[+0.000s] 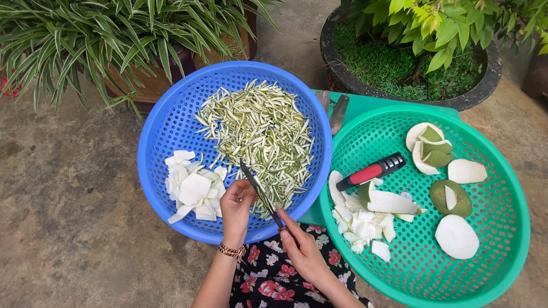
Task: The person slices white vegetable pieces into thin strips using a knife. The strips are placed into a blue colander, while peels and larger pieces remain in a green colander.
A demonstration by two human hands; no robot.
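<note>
My right hand grips the handle of a thin dark-bladed knife, its blade slanting up over the blue perforated basket. My left hand, with a gold bracelet at the wrist, is closed at the blade on a small pale piece that is mostly hidden. In the blue basket lies a heap of thin green-and-white shreds and a pile of white fruit slices.
A green perforated basket on the right holds a red-and-black peeler, white chunks and green-skinned peel pieces. Two more blades lie on a green board behind. Potted plants stand at the back on concrete ground.
</note>
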